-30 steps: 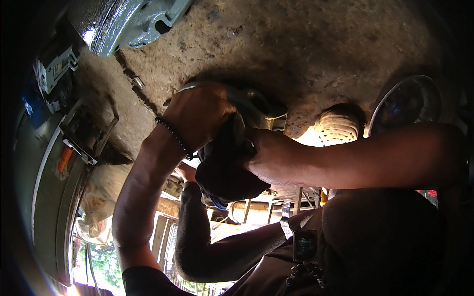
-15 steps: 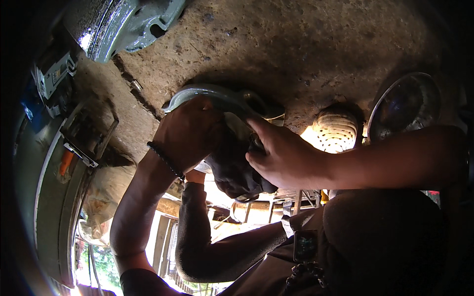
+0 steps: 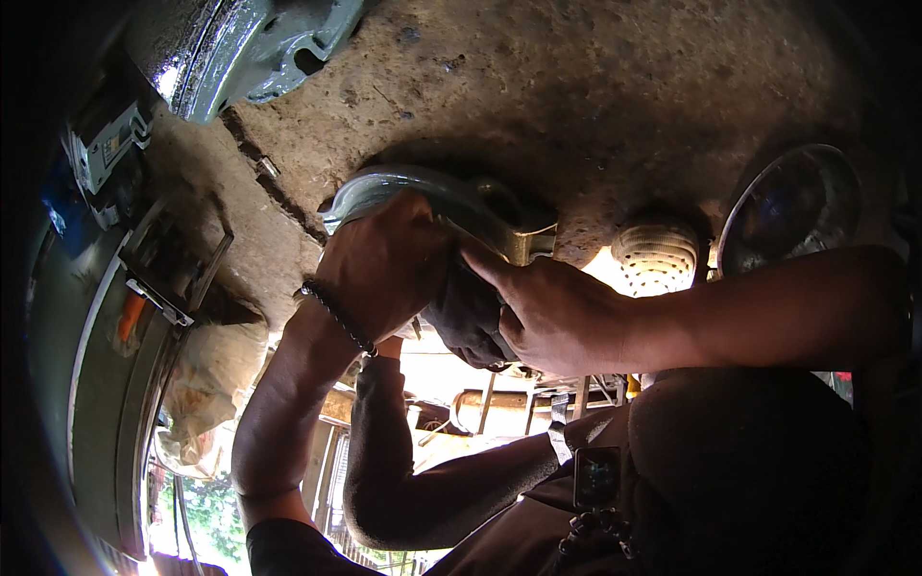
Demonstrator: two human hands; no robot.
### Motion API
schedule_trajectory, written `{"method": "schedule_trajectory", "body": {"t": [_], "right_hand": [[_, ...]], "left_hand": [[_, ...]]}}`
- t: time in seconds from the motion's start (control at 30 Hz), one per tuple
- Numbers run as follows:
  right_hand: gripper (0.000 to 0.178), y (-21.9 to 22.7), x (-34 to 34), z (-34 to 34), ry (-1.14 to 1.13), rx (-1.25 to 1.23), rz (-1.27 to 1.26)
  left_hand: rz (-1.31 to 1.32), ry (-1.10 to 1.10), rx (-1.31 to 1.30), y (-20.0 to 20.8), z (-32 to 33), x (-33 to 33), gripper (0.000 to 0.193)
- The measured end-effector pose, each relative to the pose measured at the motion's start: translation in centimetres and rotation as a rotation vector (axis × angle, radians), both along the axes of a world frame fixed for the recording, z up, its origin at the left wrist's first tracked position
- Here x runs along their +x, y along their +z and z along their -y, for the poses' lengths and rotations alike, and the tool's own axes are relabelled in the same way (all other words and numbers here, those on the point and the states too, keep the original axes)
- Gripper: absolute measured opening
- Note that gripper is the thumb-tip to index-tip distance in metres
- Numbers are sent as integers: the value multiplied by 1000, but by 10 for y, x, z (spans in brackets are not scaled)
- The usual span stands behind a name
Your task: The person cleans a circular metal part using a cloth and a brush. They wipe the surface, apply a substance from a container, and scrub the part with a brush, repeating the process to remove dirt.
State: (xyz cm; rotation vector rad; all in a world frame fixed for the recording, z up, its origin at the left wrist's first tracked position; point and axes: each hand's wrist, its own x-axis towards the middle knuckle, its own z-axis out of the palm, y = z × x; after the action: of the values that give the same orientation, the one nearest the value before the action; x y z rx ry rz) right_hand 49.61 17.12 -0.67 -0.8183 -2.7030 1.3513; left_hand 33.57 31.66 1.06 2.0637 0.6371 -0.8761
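Observation:
My left hand (image 3: 386, 252), with a dark beaded bracelet on the wrist, is closed and its knuckles bend over the near edge of a grey-green curved metal part (image 3: 423, 184). What its fingertips hold is hidden. Coming in from the right, my right hand (image 3: 552, 312) has its thumb and fingers closed on a bunched black cloth (image 3: 468, 309). The cloth hangs between both hands, just below the metal part. That part lies on the rough floor, and its near side is covered by my hands.
A larger glossy grey-green metal housing (image 3: 259, 58) stands at the upper left. To the right are a pale ribbed, perforated thing (image 3: 657, 254) and a round metal basin (image 3: 735, 226). A crumpled plastic bag (image 3: 213, 370) and a metal-framed box (image 3: 168, 264) sit at the left.
My left hand has moved slightly right, closer to my right hand. The black cloth is drawn up and more bunched, and a pale patch beside it is now covered.

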Motion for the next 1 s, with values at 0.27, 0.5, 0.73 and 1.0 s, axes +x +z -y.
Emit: {"method": "schedule_trajectory", "body": {"t": [0.27, 0.5, 0.73, 1.0], "right_hand": [[31, -11, -8, 4, -67, -41, 30], [39, -18, -9, 6, -131, 20, 43], [34, -23, -10, 5, 48, 111, 64], [23, -23, -6, 9, 42, -48, -14]], "left_hand": [[132, -111, 33, -6, -5, 1, 14], [109, -206, 18, -9, -6, 2, 15], [111, -329, 83, -17, 0, 4, 18], [151, -207, 13, -21, 3, 2, 20]]}}
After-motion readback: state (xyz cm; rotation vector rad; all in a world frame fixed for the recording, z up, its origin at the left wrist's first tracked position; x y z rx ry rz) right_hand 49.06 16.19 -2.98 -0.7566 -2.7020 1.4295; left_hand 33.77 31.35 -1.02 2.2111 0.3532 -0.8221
